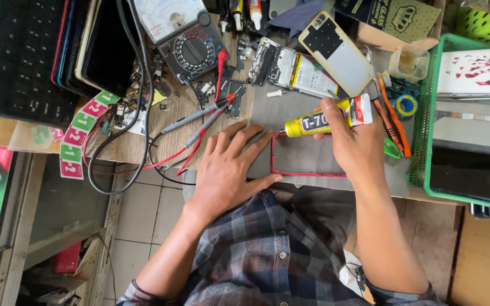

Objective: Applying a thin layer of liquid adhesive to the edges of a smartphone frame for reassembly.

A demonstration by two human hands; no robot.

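Bare grey mat lies open above the red frame; probe leads crowd left, green basket walls right.

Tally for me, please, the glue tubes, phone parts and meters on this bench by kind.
Yellow glue tube, held in the right hand: 1
Red phone frame, pinned by the left hand: 1
Opened phone body: 1
Phone back cover: 1
Analog multimeter: 1
Total: 5

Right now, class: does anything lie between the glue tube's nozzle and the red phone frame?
Nothing visible does. The glue tube, held in the right hand, has its nozzle at the red phone frame top-left corner; the left hand rests beside it.
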